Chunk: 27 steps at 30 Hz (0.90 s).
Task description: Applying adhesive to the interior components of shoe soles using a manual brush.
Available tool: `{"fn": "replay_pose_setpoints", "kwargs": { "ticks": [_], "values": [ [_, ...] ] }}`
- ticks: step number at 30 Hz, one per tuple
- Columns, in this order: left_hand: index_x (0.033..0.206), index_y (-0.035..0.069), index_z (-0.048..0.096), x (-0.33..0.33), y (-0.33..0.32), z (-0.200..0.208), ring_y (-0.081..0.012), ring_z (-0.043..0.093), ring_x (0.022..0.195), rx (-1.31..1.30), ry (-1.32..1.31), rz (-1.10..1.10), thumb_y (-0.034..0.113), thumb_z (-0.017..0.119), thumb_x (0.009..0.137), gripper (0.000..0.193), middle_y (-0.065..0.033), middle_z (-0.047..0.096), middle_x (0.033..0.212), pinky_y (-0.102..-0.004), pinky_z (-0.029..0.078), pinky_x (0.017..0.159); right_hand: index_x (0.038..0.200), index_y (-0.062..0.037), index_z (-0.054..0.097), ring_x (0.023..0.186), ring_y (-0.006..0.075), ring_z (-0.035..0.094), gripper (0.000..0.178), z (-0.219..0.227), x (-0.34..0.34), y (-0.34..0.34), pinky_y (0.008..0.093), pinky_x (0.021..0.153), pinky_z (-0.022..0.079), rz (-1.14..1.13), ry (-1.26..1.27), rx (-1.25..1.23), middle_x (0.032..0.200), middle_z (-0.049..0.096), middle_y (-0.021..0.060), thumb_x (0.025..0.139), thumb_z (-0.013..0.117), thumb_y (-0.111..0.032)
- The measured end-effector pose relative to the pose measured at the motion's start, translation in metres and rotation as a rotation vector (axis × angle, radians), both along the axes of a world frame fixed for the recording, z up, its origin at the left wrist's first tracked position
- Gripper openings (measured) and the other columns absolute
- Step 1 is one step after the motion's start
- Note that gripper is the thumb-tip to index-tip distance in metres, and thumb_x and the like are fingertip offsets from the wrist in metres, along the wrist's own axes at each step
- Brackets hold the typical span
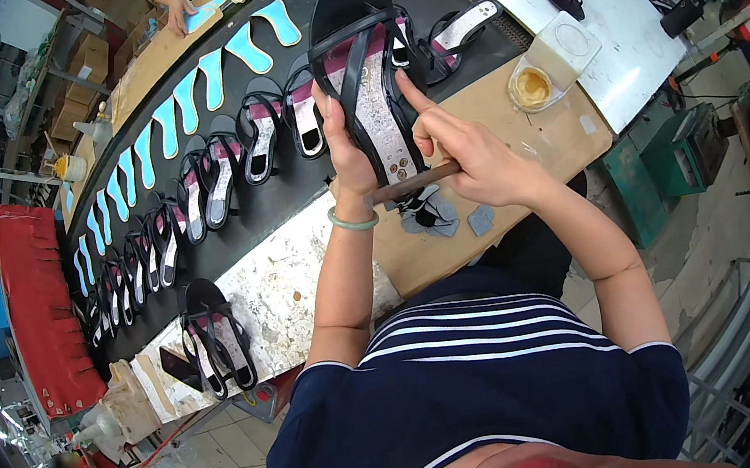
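Over the wooden board (515, 144), the left hand (348, 157) is closed around the side of a strappy black sandal (368, 74), holding it sole-up, while the right hand (469, 155) grips a brown stick (411, 184) laid across its near end, index finger pressed on the silvery sole. The sandal's long axis runs away from the person, rounded end farthest. Judging by the row of similar sandals (199, 195) on the black belt (295, 202), many look handled already; a glue pot (531, 86) stands close by.

A shoe workshop, probably a factory assembly line: a dark conveyor belt (293, 183) carries rows of black strappy sandals (217, 174) and blue insoles (187, 100), with cardboard boxes (83, 69) stacked behind.
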<state>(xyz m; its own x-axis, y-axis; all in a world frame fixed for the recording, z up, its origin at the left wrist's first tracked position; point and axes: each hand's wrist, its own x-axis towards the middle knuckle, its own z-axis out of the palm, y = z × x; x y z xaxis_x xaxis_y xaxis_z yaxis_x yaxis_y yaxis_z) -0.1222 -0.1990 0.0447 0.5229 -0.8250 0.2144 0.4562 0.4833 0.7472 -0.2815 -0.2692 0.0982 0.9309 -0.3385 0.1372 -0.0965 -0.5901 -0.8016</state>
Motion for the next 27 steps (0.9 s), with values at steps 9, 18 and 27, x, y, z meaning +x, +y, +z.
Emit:
{"fn": "replay_pose_setpoints", "kwargs": {
  "ticks": [9, 18, 27],
  "values": [
    [0.127, 0.012, 0.044, -0.004, -0.001, -0.005, -0.0173, 0.067, 0.091, -0.015, 0.042, 0.063, 0.036, 0.030, 0.104, 0.036, -0.0085, 0.064, 0.109, -0.0317, 0.057, 0.078, 0.085, -0.0078, 0.040, 0.083, 0.0424, 0.059, 0.030, -0.009, -0.003, 0.011, 0.0420, 0.065, 0.046, 0.055, -0.027, 0.101, 0.160, 0.007, 0.0260, 0.068, 0.056, 0.010],
    [0.123, 0.013, 0.043, -0.002, -0.002, -0.008, -0.0191, 0.067, 0.092, -0.040, 0.057, -0.046, 0.035, 0.031, 0.104, 0.032, -0.0091, 0.063, 0.109, -0.0330, 0.058, 0.079, 0.084, -0.0061, 0.040, 0.079, 0.0386, 0.061, 0.030, -0.016, -0.005, 0.013, 0.0421, 0.063, 0.046, 0.017, 0.005, -0.126, 0.161, 0.008, 0.0231, 0.065, 0.058, 0.009],
    [0.139, 0.010, 0.029, -0.001, -0.006, -0.009, -0.0147, 0.063, 0.088, 0.013, -0.116, 0.071, 0.031, 0.035, 0.101, 0.044, -0.0106, 0.059, 0.110, -0.0275, 0.054, 0.074, 0.089, -0.0017, 0.046, 0.073, 0.0408, 0.066, 0.024, -0.015, -0.007, 0.014, 0.0482, 0.065, 0.052, 0.009, 0.189, -0.370, 0.160, 0.011, 0.0213, 0.070, 0.061, 0.003]
  ]
}}
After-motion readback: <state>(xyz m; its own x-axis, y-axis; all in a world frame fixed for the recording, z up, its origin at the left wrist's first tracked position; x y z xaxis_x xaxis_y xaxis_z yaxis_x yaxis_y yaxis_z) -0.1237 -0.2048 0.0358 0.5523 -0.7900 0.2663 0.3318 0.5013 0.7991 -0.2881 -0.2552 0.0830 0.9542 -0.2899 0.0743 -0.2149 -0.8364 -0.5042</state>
